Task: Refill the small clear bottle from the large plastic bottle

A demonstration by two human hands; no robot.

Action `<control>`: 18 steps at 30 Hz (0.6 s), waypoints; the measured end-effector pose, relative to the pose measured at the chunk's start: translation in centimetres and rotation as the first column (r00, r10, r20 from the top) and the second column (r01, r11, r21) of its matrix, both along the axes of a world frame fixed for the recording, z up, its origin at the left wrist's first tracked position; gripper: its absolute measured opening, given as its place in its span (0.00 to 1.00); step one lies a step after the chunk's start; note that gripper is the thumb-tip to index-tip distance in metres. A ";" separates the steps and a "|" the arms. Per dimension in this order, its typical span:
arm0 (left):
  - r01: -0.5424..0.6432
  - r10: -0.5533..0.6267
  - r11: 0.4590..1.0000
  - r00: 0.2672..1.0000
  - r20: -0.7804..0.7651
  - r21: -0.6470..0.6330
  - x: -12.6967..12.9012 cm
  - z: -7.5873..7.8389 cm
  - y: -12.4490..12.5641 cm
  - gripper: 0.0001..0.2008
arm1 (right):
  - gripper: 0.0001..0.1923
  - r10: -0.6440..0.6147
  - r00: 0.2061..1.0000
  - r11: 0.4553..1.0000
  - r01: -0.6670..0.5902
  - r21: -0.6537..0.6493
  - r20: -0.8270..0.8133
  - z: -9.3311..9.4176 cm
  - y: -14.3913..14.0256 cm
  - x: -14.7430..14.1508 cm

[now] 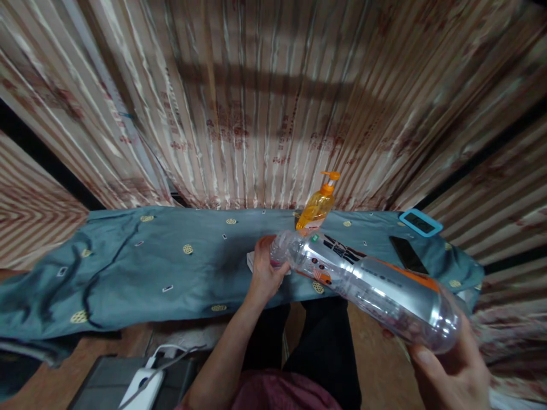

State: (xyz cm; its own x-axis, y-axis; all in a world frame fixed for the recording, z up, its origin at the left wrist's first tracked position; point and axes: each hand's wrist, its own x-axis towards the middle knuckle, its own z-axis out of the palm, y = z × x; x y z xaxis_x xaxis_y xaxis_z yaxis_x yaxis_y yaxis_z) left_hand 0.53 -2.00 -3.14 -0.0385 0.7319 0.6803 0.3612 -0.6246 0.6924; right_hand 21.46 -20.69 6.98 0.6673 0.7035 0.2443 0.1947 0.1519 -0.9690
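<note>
A large clear plastic bottle with a silver, black and orange label is tilted across the front of the table, its neck to the left. My right hand is closed around its base. At the neck end, my left hand grips clear plastic; whether this is the bottle's own neck or a separate clear piece, I cannot tell. No liquid shows inside the bottle. Behind the neck stands an amber pump bottle with an orange pump top. Partly hidden under my left hand is a small white object.
A green-blue patterned cloth covers the table. To the right lie a dark phone and a blue-framed device. Striped curtains hang close behind. At the lower left, a white power bank with a cable rests on a dark surface.
</note>
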 end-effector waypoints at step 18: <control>-0.008 0.007 1.000 0.999 -0.036 -0.026 -0.1 0.0 -0.1 0.30 | 0.49 0.006 0.999 0.999 -0.004 -0.035 0.044 0.7 -0.2 -0.7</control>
State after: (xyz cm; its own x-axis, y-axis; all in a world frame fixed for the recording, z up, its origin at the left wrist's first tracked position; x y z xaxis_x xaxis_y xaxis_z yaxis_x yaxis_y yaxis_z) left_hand 0.44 -2.13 -3.10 -0.0198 0.7494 0.6618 0.3908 -0.6034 0.6951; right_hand 20.80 -20.86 7.69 0.6529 0.7154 0.2490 0.2371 0.1191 -0.9641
